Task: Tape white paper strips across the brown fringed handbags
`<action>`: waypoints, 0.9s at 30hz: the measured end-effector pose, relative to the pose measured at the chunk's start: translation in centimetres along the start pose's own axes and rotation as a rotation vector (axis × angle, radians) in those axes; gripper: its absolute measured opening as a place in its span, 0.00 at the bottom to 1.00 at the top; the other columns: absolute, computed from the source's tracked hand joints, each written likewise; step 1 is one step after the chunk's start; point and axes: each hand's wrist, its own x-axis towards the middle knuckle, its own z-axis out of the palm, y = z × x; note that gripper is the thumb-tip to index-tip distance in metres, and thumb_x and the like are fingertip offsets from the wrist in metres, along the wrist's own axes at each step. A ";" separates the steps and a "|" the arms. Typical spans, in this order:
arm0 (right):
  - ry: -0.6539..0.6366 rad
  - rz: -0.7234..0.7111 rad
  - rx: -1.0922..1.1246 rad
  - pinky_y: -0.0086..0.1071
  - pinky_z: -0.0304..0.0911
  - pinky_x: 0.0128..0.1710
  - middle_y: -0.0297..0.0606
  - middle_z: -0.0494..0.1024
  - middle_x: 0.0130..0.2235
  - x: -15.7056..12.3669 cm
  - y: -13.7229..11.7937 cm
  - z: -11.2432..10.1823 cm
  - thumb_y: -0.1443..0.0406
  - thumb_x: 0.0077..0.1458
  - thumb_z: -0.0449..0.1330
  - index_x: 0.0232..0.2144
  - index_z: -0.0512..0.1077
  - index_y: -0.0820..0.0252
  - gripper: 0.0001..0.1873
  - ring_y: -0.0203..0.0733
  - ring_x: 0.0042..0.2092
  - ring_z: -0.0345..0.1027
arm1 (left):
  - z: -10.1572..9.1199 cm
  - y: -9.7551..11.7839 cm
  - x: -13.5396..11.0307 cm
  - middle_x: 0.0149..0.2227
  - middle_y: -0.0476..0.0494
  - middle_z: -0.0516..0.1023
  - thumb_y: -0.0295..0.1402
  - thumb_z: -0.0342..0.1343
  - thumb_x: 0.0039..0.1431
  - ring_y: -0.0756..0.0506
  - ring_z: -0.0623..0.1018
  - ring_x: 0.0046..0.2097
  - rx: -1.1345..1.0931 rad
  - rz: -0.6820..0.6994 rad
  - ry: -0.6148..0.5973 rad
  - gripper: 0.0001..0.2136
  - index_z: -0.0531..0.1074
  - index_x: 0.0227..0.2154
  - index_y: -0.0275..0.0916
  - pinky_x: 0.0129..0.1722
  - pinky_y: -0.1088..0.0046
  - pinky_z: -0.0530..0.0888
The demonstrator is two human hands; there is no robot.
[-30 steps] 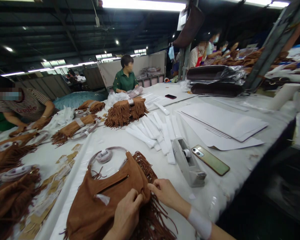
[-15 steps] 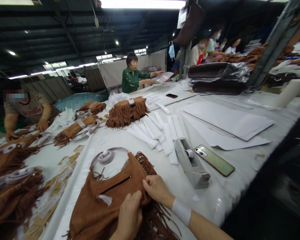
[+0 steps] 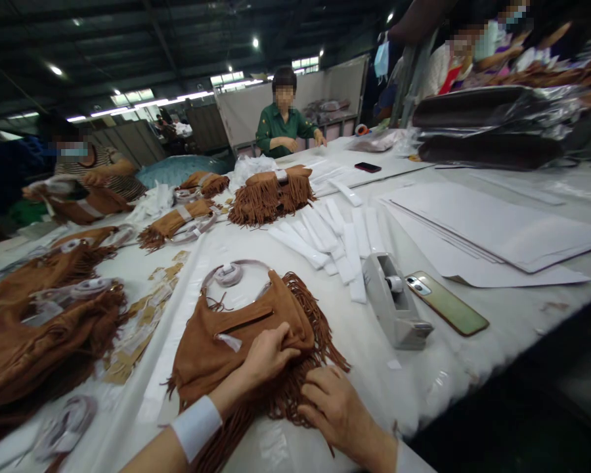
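Note:
A brown suede-like fringed handbag point(image 3: 201, 358) lies on the white table in front of me, its wrapped strap curled at the top. A small white wrapping covers its zipper pull. My left hand point(image 3: 266, 355) rests on the bag's front with fingers bent into the material and the thumb out to the side; its fingertips are partly hidden. Beside the bag's lower right edge, my right hand point(image 3: 332, 407) is at the fringe point(image 3: 320, 322), its fingers curved and apart from the thumb. White bands wrap both wrists.
Right of the bag are a grey tape dispenser point(image 3: 396, 302), a green phone point(image 3: 448, 303), white strips point(image 3: 347, 246) and white sheets point(image 3: 502, 223). More fringed bags point(image 3: 273, 194) lie behind and at left. A co-worker in green point(image 3: 285, 125) stands across the table; another person is at left.
My right hand has left the bag's right edge and moved down to the fringe. My left hand has shifted up across the bag. The view has turned left; the left co-worker now lifts a bag.

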 end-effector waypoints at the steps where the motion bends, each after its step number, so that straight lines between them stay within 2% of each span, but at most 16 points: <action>1: -0.048 -0.104 -0.020 0.41 0.55 0.49 0.38 0.75 0.41 -0.2 -0.8 0.5 0.61 0.60 0.56 0.38 0.70 0.55 0.06 0.43 0.46 0.65 | -0.3 -0.1 0.2 0.26 0.55 0.67 0.35 0.58 0.54 0.50 0.67 0.29 -0.018 0.017 -0.019 0.10 0.60 0.30 0.41 0.31 0.76 0.60; 3: -0.133 -0.240 -0.066 0.45 0.51 0.55 0.40 0.73 0.49 -0.4 -1.9 1.5 0.61 0.60 0.56 0.46 0.68 0.52 0.12 0.45 0.53 0.62 | -0.8 -0.2 0.4 0.27 0.55 0.67 0.36 0.58 0.54 0.51 0.67 0.29 -0.019 0.048 -0.046 0.10 0.60 0.30 0.41 0.30 0.76 0.60; 5: -0.194 -0.287 -0.121 0.50 0.47 0.59 0.41 0.69 0.56 -0.4 -2.2 2.3 0.61 0.60 0.56 0.52 0.65 0.50 0.17 0.47 0.58 0.58 | -0.9 -0.2 0.4 0.27 0.54 0.67 0.37 0.57 0.56 0.50 0.67 0.29 0.030 0.066 -0.058 0.10 0.61 0.31 0.40 0.30 0.76 0.61; 7: -0.230 -0.285 -0.162 0.50 0.49 0.59 0.41 0.70 0.55 -0.7 -1.5 2.7 0.64 0.60 0.55 0.53 0.65 0.51 0.17 0.46 0.57 0.59 | -0.9 -0.2 0.2 0.29 0.53 0.68 0.38 0.56 0.57 0.49 0.68 0.31 0.080 0.073 -0.053 0.09 0.62 0.32 0.40 0.31 0.75 0.61; 10: -0.221 -0.281 -0.175 0.44 0.55 0.58 0.41 0.73 0.51 -1.7 0.5 2.7 0.72 0.60 0.50 0.51 0.67 0.56 0.18 0.43 0.54 0.62 | -0.8 -0.1 -0.1 0.31 0.50 0.71 0.39 0.56 0.57 0.48 0.70 0.33 0.115 0.068 -0.039 0.10 0.63 0.34 0.41 0.33 0.74 0.62; 13: -0.203 -0.327 -0.175 0.42 0.59 0.56 0.43 0.74 0.51 -2.6 2.6 1.9 0.76 0.57 0.47 0.50 0.68 0.60 0.21 0.43 0.55 0.63 | -0.8 0.1 -0.3 0.33 0.48 0.72 0.41 0.55 0.58 0.46 0.71 0.34 0.149 0.063 -0.047 0.11 0.63 0.35 0.41 0.34 0.73 0.63; 16: -0.248 -0.352 -0.193 0.42 0.61 0.55 0.42 0.74 0.52 -2.8 4.2 0.9 0.77 0.55 0.46 0.53 0.67 0.60 0.25 0.43 0.55 0.64 | -1.4 0.3 -0.4 0.34 0.47 0.73 0.42 0.54 0.59 0.45 0.73 0.36 0.177 0.079 -0.077 0.11 0.64 0.37 0.41 0.34 0.73 0.63; 18: -0.295 -0.368 -0.213 0.43 0.60 0.57 0.42 0.73 0.54 -2.8 4.8 0.5 0.77 0.54 0.46 0.55 0.65 0.59 0.27 0.43 0.57 0.63 | -1.9 0.4 -0.8 0.35 0.46 0.73 0.43 0.56 0.56 0.44 0.73 0.36 0.187 0.099 -0.104 0.13 0.64 0.38 0.42 0.33 0.73 0.64; 21: -0.319 -0.401 -0.239 0.46 0.60 0.57 0.42 0.72 0.55 -3.1 5.2 0.1 0.77 0.51 0.48 0.56 0.64 0.57 0.30 0.45 0.57 0.64 | -2.4 0.6 -2.0 0.38 0.45 0.74 0.43 0.64 0.46 0.41 0.74 0.37 0.239 0.105 -0.129 0.22 0.65 0.41 0.43 0.32 0.71 0.65; 24: -0.205 -0.397 -0.245 0.45 0.63 0.54 0.43 0.75 0.52 -3.2 4.7 -0.6 0.75 0.53 0.50 0.55 0.65 0.55 0.27 0.45 0.53 0.68 | -1.8 0.8 -3.3 0.41 0.43 0.74 0.39 0.69 0.39 0.37 0.73 0.42 0.365 0.125 -0.103 0.27 0.65 0.43 0.42 0.35 0.68 0.68; 27: 0.014 -0.322 -0.253 0.44 0.66 0.49 0.47 0.76 0.49 -1.7 3.2 -1.6 0.69 0.57 0.54 0.53 0.65 0.56 0.20 0.47 0.50 0.70 | -0.5 1.5 -4.1 0.44 0.41 0.73 0.31 0.65 0.44 0.37 0.71 0.44 0.466 0.152 -0.035 0.23 0.64 0.44 0.40 0.38 0.64 0.69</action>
